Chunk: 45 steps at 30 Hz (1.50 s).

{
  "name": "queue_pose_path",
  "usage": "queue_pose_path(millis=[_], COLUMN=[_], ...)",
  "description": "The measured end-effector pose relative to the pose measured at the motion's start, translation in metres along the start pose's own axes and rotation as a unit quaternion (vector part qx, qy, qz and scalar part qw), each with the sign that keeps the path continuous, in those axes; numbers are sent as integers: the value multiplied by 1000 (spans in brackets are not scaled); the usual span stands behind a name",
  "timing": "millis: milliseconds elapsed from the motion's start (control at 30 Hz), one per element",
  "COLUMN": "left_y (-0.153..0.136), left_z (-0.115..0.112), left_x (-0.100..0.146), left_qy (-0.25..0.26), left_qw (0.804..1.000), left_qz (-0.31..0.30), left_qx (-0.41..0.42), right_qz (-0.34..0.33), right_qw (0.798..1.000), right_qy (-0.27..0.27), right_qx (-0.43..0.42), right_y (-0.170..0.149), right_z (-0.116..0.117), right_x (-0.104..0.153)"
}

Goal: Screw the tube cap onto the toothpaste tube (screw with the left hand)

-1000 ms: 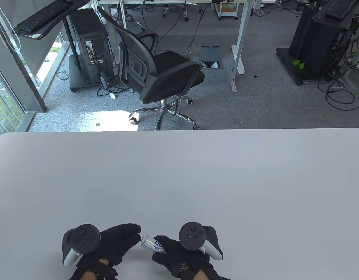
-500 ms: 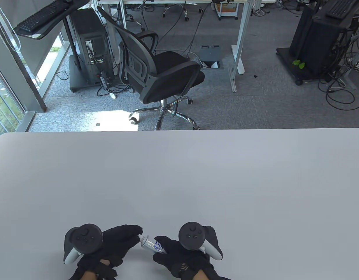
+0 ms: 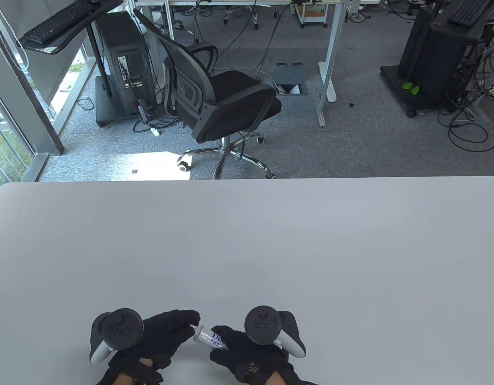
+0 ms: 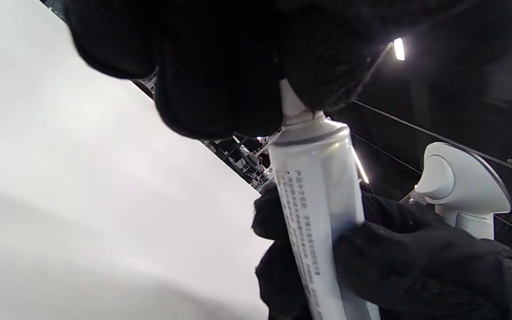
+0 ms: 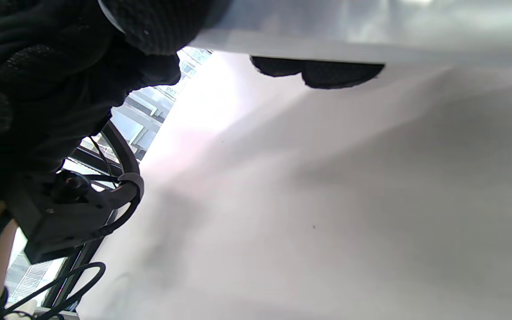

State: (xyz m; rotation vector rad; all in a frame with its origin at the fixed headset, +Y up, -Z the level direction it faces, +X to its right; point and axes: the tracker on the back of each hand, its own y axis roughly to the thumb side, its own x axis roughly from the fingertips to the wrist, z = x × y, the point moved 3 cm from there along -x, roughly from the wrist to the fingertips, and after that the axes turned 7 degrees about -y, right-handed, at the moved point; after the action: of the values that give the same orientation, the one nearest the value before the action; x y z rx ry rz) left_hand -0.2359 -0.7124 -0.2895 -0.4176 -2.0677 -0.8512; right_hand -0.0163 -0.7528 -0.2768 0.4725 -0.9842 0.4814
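Held between the hands above the pale grey desk [image 3: 247,248]: slim white printed toothpaste tube [image 3: 210,338], body gripped by right hand [image 3: 251,353], small white cap [image 4: 290,103] pinched by left hand [image 3: 158,337] fingertips [image 4: 220,98].

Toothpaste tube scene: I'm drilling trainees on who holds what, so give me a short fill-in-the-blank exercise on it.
1. The right hand grips the body of the ____.
2. The left hand has its fingertips around the tube cap at the tube's ____ end.
3. Both hands work near the ____ edge of the table in the table view.

Missing words: toothpaste tube; nozzle; bottom
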Motion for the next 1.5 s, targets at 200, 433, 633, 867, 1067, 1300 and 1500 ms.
queue_pose_path(millis=[200,433,633,867,1067,1300,1500], left_y=[-6,3,-2,-9,-12,-8,0], left_z=[2,4,12,15,9,3,6], left_x=[2,1,7,8,3,3,6], left_qy=[24,15,67,53,37,32,40], left_qw=[999,999,997,997,998,998,999], left_qz=[38,-21,-24,8,17,24,14], left_qx=[-31,-22,13,-47,-46,-50,-29], right_qz=[-2,-8,-14,121,327,454,436], right_qw=[1000,1000,1000,967,878,814,822], right_qy=[-4,18,-7,-188,-274,-258,-290], right_qx=[8,-10,-22,119,215,256,225], right_y=[2,2,9,-44,-129,-189,-177], right_z=[0,3,-22,-122,-188,-196,-203], right_x=[0,0,6,33,73,103,114])
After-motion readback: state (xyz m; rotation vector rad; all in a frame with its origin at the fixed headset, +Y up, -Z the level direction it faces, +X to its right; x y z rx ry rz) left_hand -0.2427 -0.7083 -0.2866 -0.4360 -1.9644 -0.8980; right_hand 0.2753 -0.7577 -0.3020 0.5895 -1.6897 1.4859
